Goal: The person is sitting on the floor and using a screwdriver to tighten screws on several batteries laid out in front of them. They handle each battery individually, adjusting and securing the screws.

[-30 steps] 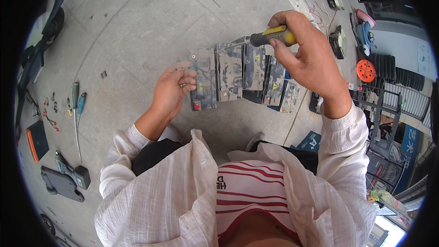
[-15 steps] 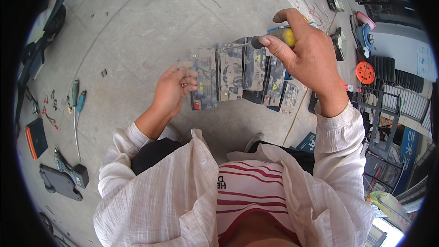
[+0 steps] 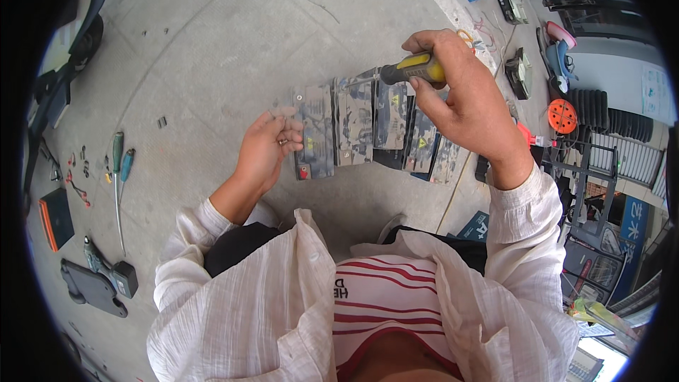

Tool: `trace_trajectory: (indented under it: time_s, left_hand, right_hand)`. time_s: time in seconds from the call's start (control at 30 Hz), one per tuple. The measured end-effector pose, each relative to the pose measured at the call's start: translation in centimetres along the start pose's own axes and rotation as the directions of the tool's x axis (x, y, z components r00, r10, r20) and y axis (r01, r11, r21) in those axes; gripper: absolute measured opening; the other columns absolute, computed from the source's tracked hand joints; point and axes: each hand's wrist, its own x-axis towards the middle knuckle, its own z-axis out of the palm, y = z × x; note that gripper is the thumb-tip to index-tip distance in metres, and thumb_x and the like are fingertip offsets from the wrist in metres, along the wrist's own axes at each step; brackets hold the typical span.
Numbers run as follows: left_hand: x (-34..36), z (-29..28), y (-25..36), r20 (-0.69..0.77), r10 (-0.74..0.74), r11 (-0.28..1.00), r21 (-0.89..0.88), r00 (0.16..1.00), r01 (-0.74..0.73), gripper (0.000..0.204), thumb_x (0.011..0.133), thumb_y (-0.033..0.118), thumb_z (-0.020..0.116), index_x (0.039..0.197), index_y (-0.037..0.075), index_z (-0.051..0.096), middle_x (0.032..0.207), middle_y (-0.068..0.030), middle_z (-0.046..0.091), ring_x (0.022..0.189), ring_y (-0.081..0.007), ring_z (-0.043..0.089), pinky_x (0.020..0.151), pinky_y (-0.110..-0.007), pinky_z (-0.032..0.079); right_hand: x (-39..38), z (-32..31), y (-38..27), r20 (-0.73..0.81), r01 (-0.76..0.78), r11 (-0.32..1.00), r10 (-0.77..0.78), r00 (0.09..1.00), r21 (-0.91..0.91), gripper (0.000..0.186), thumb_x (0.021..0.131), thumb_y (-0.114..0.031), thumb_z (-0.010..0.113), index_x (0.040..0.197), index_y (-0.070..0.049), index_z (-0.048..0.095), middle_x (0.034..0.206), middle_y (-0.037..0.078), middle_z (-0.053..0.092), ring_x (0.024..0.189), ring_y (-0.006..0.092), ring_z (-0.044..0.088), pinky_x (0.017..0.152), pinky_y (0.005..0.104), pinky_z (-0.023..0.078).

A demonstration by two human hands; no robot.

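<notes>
Several dusty dark batteries stand side by side on the concrete floor, with the leftmost battery point(image 3: 315, 141) showing a red terminal at its near end. A screwdriver point(image 3: 417, 69) with a yellow and black handle is held in my right hand point(image 3: 467, 99), its shaft pointing left over the far ends of the batteries. The screwdriver's tip lies near the second battery point(image 3: 353, 127); contact cannot be made out. My left hand point(image 3: 267, 145) is beside the leftmost battery, fingers curled. A small metallic glint shows at those fingers, too small to name.
On the left floor lie a green-handled screwdriver point(image 3: 117, 155), a blue-handled screwdriver point(image 3: 126, 163), a cordless drill point(image 3: 95, 255) and an orange-edged dark box point(image 3: 56, 216). To the right are an orange disc point(image 3: 562, 116), a dark metal frame point(image 3: 587, 177) and loose wires.
My right hand has come slightly nearer and left, with the screwdriver handle turned in its grip. The left hand stays beside the leftmost battery. The whole view has shifted a little.
</notes>
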Motion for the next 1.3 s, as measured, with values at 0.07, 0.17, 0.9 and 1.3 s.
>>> trace_trajectory:
  time_s: [0.07,0.17,0.9,1.3]
  left_hand:
    - [0.1,0.0,-0.1,-0.003,0.0,1.0,-0.002,1.0,0.0,0.03,0.105,0.011,0.038,0.126,-0.003,0.054,0.098,-0.011,0.064,0.08,-0.0152,0.06,0.074,-0.031,0.054]
    - [0.2,-0.2,-0.2,-0.004,0.004,1.0,-0.001,1.0,-0.004,0.029,0.105,0.011,0.038,0.125,-0.003,0.055,0.098,-0.0108,0.065,0.08,-0.0149,0.06,0.074,-0.031,0.054]
    - [0.5,-0.4,-0.4,-0.017,-0.018,1.0,-0.022,1.0,0.018,0.029,0.104,0.01,0.04,0.126,-0.003,0.054,0.096,-0.0106,0.064,0.078,-0.0141,0.061,0.073,-0.03,0.054]
    - [0.7,-0.3,-0.7,-0.009,-0.019,1.0,-0.017,1.0,0.019,0.027,0.104,0.009,0.04,0.123,-0.003,0.055,0.096,-0.0096,0.064,0.078,-0.0138,0.061,0.073,-0.03,0.055]
  right_hand:
    - [-0.3,-0.2,0.1,0.091,-0.039,0.984,0.055,0.994,-0.175,0.043,0.086,-0.038,0.076,0.112,-0.009,0.06,0.09,0.011,0.068,0.078,0.0311,0.069,0.063,0.0379,0.054]
    - [0.5,-1.0,-0.6,0.202,-0.353,0.919,0.385,0.901,-0.176,0.041,0.086,-0.037,0.076,0.111,-0.009,0.059,0.094,0.012,0.068,0.08,0.0304,0.069,0.064,0.038,0.054]
    - [0.5,-0.4,0.2,0.061,-0.19,0.977,0.196,0.979,-0.094,0.042,0.088,-0.044,0.072,0.103,-0.008,0.058,0.074,0.012,0.065,0.064,0.0305,0.068,0.054,0.0379,0.052]
    - [-0.2,-0.5,0.6,0.07,-0.063,0.998,0.061,0.996,0.023,0.04,0.087,-0.037,0.075,0.106,-0.008,0.057,0.09,0.013,0.067,0.075,0.0312,0.068,0.061,0.0376,0.053]
